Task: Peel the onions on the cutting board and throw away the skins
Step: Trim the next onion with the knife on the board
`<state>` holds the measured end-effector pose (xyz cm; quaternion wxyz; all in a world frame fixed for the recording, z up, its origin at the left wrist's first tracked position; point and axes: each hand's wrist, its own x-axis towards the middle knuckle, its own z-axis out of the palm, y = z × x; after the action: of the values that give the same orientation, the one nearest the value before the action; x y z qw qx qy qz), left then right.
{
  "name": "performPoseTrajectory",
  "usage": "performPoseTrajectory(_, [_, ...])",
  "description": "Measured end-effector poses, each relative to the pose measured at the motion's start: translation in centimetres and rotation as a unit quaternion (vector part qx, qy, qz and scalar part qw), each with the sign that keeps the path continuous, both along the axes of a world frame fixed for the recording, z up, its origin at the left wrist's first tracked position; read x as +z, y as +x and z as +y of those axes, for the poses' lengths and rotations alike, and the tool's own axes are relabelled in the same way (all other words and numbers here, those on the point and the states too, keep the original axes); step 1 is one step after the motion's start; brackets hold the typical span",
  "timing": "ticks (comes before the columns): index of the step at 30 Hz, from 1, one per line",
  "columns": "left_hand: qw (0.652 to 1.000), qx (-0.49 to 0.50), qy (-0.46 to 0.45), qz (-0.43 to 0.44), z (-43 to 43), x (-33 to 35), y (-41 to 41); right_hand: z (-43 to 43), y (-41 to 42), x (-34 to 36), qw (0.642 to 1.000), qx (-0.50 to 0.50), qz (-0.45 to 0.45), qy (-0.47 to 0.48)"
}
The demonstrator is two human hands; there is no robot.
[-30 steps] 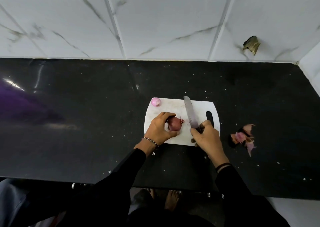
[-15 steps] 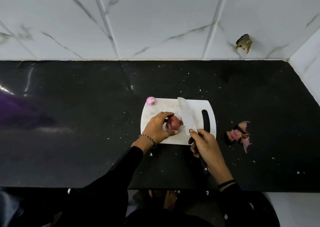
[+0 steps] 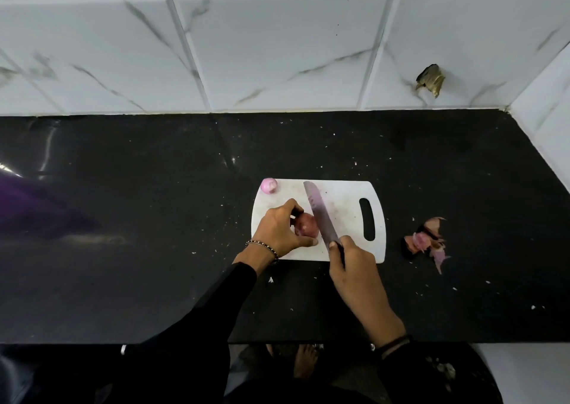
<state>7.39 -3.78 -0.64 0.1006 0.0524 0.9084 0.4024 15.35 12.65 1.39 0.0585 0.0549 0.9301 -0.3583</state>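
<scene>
Now, left hand (image 3: 279,229): you are curling your fingers and thumb round the red-skinned onion (image 3: 306,224), your grip clamped on it from its left side and pinning it to the board.
Right hand (image 3: 354,268): you are holding the knife (image 3: 320,215) by its dark handle, your grip clamped round it, with the forefinger lying up near the start of the blade.
Knife: its blade is angling away from you and to the left across the board, running just along the right side of the held onion; whether the edge is touching the onion cannot be told.
Red-skinned onion: it is sitting on the near-left part of the cutting board (image 3: 342,197), between your left fingers and the blade, with its skin on.
Peeled onion (image 3: 269,185): this pale pink one is sitting at the far-left corner of the board, apart from your left hand.
Cutting board: white, it is lying flat on the black counter (image 3: 154,218), its handle slot facing right.
Skins (image 3: 427,240): a small heap of pink and brown pieces is lying on the counter to the right of the board, apart from it.
Counter: pale flecks are dotting it, and it is running back to a white veined tile wall (image 3: 277,49).
Bracelet (image 3: 262,246): beaded, it is circling your left wrist just above the black sleeve.
</scene>
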Motion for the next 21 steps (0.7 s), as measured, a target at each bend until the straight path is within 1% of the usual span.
performPoseTrajectory(4, [1.0,-0.005,0.011,-0.007,-0.4,0.0,-0.1,-1.0,0.7,-0.5,0.995,0.018,0.037,0.086])
performPoseTrajectory(6, [1.0,-0.013,0.014,-0.012,-0.6,0.0,-0.2,-1.2,1.1,-0.5,0.992,0.023,0.039,0.121])
performPoseTrajectory(8, [1.0,-0.025,0.009,-0.013,-0.6,0.0,-0.3,-1.3,1.4,-0.5,0.99,0.022,0.03,0.135])
performPoseTrajectory(16, [0.999,-0.044,-0.01,0.004,1.2,0.2,-0.4,-0.8,1.3,-0.7,0.993,-0.039,0.026,0.109])
performPoseTrajectory(21, [0.997,-0.058,-0.053,0.009,2.1,0.8,-0.9,-0.1,1.1,-0.9,0.993,-0.046,0.016,0.104])
